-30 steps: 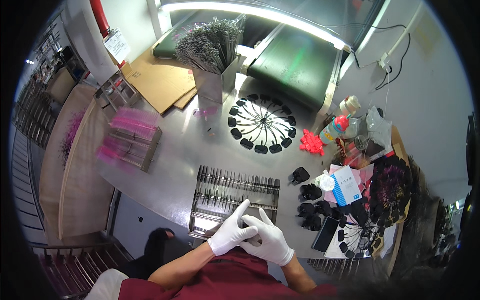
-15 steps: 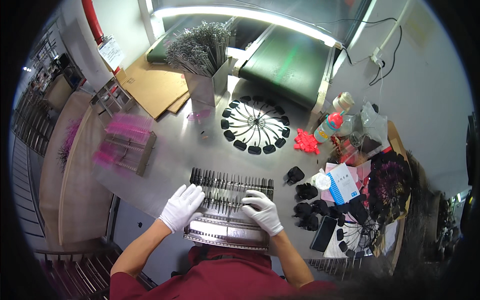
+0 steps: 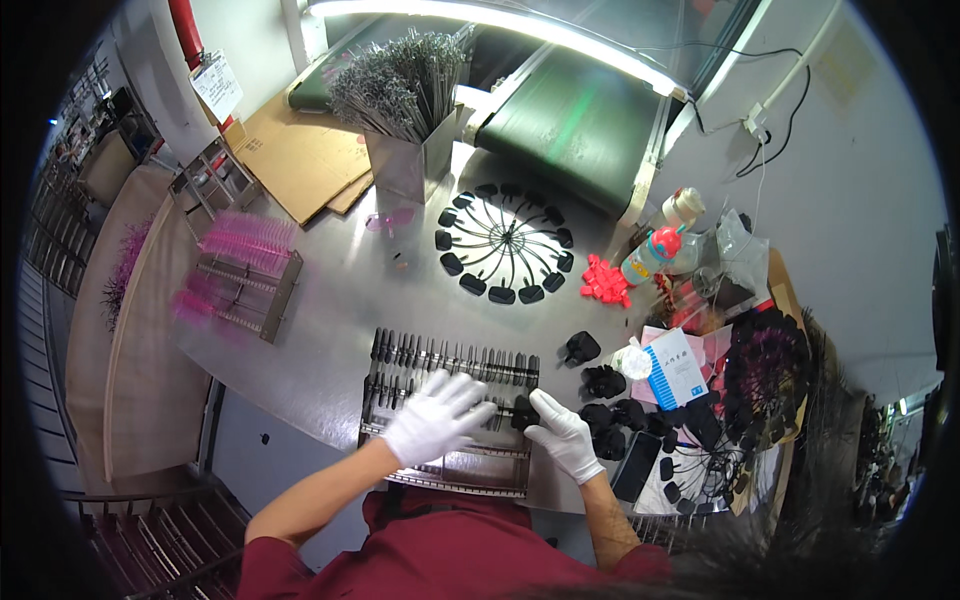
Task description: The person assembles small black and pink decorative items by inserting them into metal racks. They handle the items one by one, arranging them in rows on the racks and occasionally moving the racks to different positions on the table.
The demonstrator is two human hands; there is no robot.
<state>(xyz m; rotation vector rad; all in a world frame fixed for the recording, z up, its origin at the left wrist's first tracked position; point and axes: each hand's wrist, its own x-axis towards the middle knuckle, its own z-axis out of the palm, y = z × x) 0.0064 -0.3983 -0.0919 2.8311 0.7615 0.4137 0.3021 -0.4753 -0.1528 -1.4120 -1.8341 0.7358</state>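
Note:
Close in front of me is a metal rack [image 3: 480, 470] with two rows of dark upright rods [image 3: 455, 360] on it. My left hand [image 3: 438, 418], in a white glove, spreads over the middle of the front row with its fingers apart. At the right end of the rack, my gloved right hand [image 3: 564, 438] has thumb and fingers around a small black piece [image 3: 522, 412]. That piece's exact kind is too small to make out. Part of the front row is hidden under my left hand.
Black-headed wires lie in a ring [image 3: 508, 238] behind the rack. A metal bin of wires [image 3: 410, 165] stands at the back left, near a rack of pink bristles [image 3: 262, 285]. Black clusters [image 3: 603, 382], a phone [image 3: 637, 466], red pieces [image 3: 606, 281] and a bottle [image 3: 648, 258] lie right.
My left hand has moved right, from the rack's left end to over its middle. My right hand has shifted right to the rack's end, where a black piece now shows at its fingers.

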